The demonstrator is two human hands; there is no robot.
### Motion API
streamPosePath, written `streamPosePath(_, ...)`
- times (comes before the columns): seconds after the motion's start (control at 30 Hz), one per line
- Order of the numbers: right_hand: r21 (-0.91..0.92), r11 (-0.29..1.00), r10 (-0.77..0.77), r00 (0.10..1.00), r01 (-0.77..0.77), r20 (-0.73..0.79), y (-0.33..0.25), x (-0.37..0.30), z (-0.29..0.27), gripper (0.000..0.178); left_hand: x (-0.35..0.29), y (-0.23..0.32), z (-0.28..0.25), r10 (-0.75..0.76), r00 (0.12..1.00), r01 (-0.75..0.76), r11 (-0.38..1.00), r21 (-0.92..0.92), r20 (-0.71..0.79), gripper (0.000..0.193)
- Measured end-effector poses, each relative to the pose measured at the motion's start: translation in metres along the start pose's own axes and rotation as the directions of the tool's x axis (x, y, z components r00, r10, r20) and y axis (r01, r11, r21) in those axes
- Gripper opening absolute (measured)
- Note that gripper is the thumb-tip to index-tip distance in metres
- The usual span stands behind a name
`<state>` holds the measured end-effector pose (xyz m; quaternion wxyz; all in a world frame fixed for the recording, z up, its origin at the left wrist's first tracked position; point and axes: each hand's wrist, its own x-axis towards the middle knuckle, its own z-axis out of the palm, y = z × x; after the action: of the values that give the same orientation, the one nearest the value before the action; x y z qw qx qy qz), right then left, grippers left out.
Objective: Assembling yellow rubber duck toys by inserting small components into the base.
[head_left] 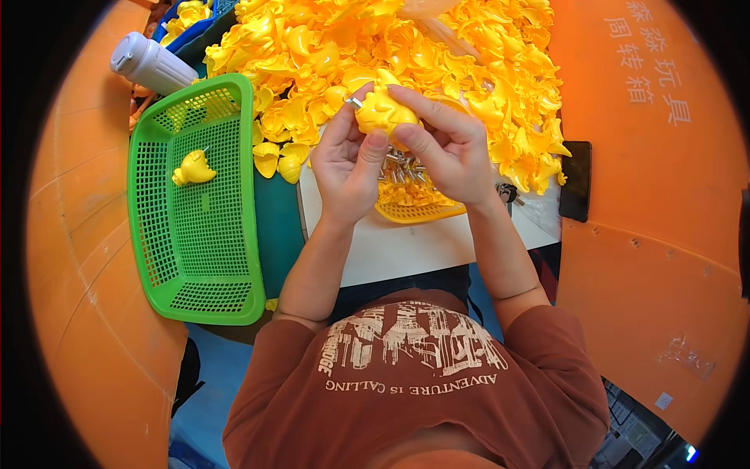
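Between the fingertips of both hands is a rounded yellow plastic toy part [383, 109], with a short metal pin [354, 102] sticking out at its left. My left hand [346, 168] grips its left and lower side, thumb at the bottom. From the right, my right hand [451, 147] pinches it with thumb and forefinger. Under the hands stands a yellow basket [422, 213] holding several small metal pins [402, 168] and yellow pieces; the hands cover part of it. A similar yellow part [194, 168] with a thin metal pin lies in the green basket [255, 211] to the left.
A large heap of yellow plastic shells [312, 70] covers the far table. A pale lidded cup [154, 64] stands behind the green basket. At the right lies a dark phone [576, 181] beside the orange panel [648, 242]. The white board [375, 254] reaches the near edge.
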<state>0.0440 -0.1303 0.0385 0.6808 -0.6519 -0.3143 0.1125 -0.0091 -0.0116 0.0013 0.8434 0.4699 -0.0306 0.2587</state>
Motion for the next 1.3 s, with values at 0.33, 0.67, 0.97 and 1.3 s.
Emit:
streamPosePath(0.33, -0.016, 0.995, 0.098, 0.994, -0.097, 0.056, 0.016, 0.001, 0.001, 0.039, 0.000, -0.006, -0.001, -0.061, 0.995, 0.049, 0.989, -0.138, -0.082, 0.042)
streamPosePath(0.67, 0.307, 0.889, 0.310, 0.940, -0.340, 0.145, 0.004, -0.003, 0.012, 0.062, 0.001, 0.005, -0.001, -0.198, 0.972, 0.135, 0.912, -0.387, -0.126, 0.033)
streamPosePath(0.97, -0.489, 0.841, -0.302, 0.951, 0.232, -0.070, 0.017, -0.012, 0.043, 0.059, 0.000, 0.005, 0.000, -0.343, 0.905, 0.239, 0.900, -0.365, -0.251, 0.037)
streamPosePath(1.3, -0.911, 0.383, -0.208, 0.947, -0.152, -0.246, 0.026, 0.015, -0.095, 0.029, 0.029, 0.043, -0.088, -0.020, 0.792, -0.386, 0.758, -0.525, -0.611, 0.081)
